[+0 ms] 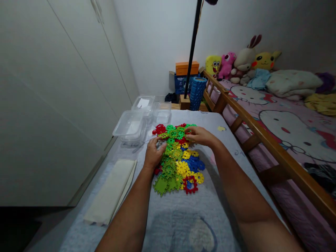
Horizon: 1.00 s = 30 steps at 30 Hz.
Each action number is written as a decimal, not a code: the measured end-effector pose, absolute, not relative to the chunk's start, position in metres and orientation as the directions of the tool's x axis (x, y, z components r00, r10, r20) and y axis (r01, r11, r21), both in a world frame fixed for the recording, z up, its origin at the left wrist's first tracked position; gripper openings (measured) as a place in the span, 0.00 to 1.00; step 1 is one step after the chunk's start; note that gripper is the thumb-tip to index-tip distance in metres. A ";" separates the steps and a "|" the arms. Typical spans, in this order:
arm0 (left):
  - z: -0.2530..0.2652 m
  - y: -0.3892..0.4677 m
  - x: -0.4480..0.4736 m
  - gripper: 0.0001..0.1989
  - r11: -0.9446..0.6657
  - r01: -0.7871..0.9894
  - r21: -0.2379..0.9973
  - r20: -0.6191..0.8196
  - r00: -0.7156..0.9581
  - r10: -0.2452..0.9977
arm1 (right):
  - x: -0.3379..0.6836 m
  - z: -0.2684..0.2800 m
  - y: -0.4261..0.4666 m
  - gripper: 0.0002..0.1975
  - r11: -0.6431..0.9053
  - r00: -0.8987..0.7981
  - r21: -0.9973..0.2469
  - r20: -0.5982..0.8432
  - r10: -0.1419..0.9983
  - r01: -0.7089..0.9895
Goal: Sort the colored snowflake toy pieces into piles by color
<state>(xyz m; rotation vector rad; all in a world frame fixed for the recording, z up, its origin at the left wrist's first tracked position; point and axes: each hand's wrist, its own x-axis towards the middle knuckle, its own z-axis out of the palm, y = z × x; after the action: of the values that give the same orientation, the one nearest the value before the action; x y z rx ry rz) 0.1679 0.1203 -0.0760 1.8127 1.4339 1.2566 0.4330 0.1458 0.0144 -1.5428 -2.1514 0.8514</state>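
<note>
One red square frame point(194, 190) lies at the near edge of a heap of interlocking plastic pieces point(182, 168) on the cloth-covered worktop point(178, 217); at least two green square plates point(160, 185) sit left of it. One folded cream cloth point(111, 190) lies to the left. Yellow and blue discs fill the heap's right side, green pieces its left; they overlap too much to count.

Two bare hands reach the far half. The left hand point(153, 152), at the left edge, has thumb and index finger spread apart, the index by a yellow-green piece point(163, 135). The right hand point(201, 135) curls over the far right edge; whether its fingers pinch anything cannot be told.

Beyond, at least three clear plastic containers point(123, 123) stand close together, some seemingly stacked. White paper point(143, 102) shows at the far left one; other contents are unclear.

Farther back are one blue foam roller point(198, 93), one orange box point(187, 68), one black pole point(193, 45), cut off above, and four large plush toys point(227, 64) on the bed point(278, 115).
</note>
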 end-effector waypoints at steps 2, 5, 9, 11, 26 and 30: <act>-0.079 0.122 0.166 0.18 -0.325 0.514 0.794 0.388 -0.018 0.921 | 0.431 0.007 0.172 0.21 0.122 -0.139 -0.558 0.013 0.990 0.821; -0.084 0.126 0.165 0.19 -0.282 0.563 0.776 0.380 -0.062 0.923 | 0.428 -0.011 0.201 0.31 -0.050 0.074 -0.412 0.043 0.996 0.910; -0.083 0.142 0.168 0.28 -0.145 0.672 0.726 0.258 -0.070 0.964 | 0.426 -0.032 0.211 0.38 -0.115 0.099 -0.325 -0.066 0.993 0.939; -0.079 0.153 0.172 0.30 -0.071 0.727 0.683 0.150 -0.044 0.988 | 0.425 -0.036 0.208 0.37 -0.086 0.053 -0.318 -0.110 0.992 0.944; -0.039 0.174 0.205 0.23 -0.294 0.405 0.866 0.134 0.379 0.916 | 0.420 -0.026 0.127 0.36 0.314 -0.376 -0.602 0.025 0.926 0.734; -0.029 0.162 0.203 0.23 -0.279 0.312 0.908 0.127 0.430 0.894 | 0.428 -0.016 0.099 0.35 0.370 -0.450 -0.626 0.033 0.892 0.687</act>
<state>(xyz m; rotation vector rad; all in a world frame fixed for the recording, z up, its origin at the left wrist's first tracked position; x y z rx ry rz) 0.2034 0.1622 -0.0290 1.8082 1.0343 0.8360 0.4276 0.0986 -0.0158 -1.3784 -2.2690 0.7733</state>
